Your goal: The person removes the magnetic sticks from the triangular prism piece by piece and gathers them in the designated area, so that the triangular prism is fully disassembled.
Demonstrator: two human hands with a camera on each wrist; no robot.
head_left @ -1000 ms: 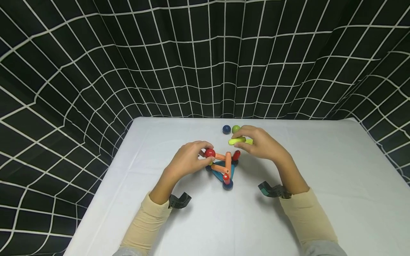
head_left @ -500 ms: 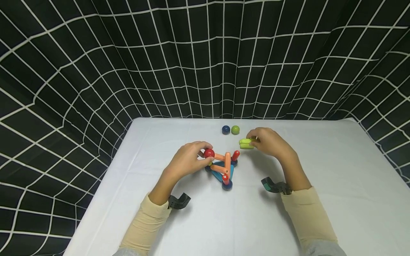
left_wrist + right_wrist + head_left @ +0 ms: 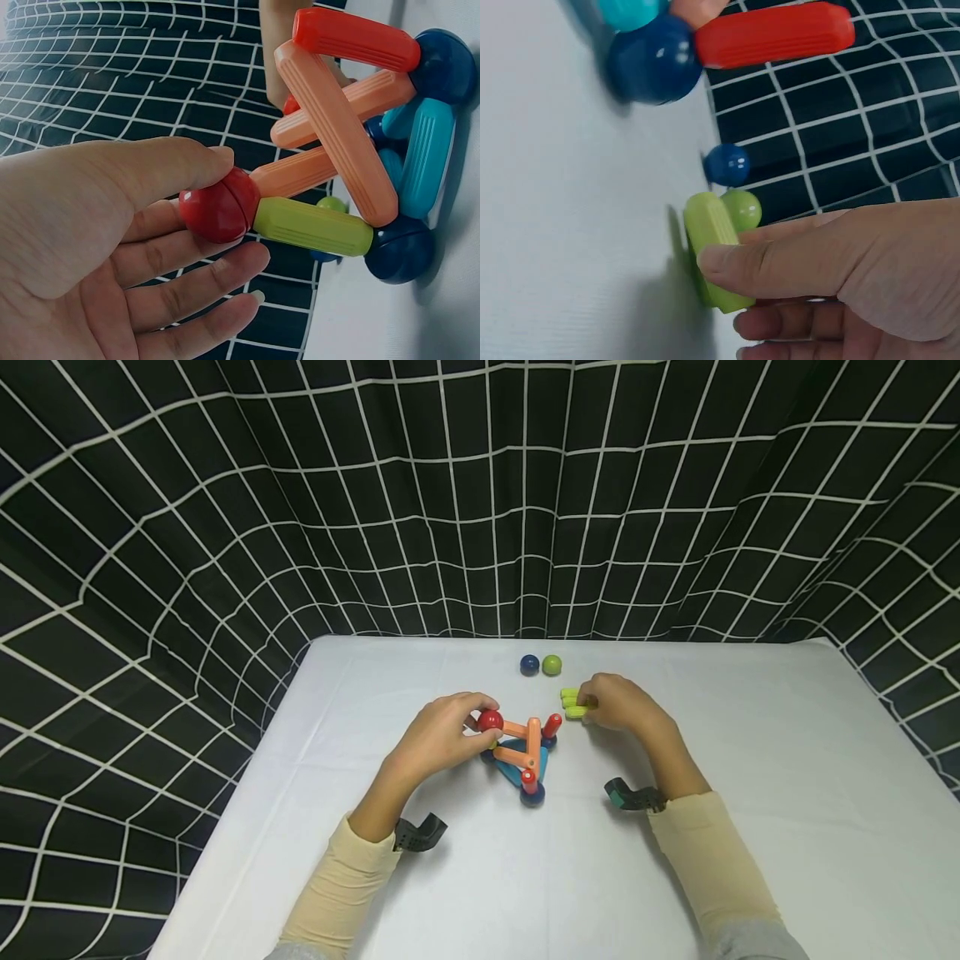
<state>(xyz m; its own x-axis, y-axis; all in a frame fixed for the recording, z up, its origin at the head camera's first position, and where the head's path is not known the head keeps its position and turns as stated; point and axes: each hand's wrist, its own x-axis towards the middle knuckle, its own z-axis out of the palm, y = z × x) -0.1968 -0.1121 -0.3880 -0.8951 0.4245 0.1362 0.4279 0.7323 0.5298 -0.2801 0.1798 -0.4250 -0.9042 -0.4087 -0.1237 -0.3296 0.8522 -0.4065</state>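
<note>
Seen from the head, the left hand (image 3: 442,732) pinches the red ball (image 3: 491,720) at the frame's (image 3: 533,739) left corner, while the right hand (image 3: 621,703) has hold of the green sticks (image 3: 575,712) on the surface (image 3: 487,881), right of and just beyond the frame, with a blue ball (image 3: 529,665) and green ball (image 3: 552,665) farther beyond it. At the left wrist, thumb and fingers grip that red one atop the green upright (image 3: 311,226), outer fingers loose, which I'd call steadying. At the right wrist, thumb and fingers pinch the sticks, likely sorting; the next move seems to call for bringing one to the frame without jolting it.
</note>
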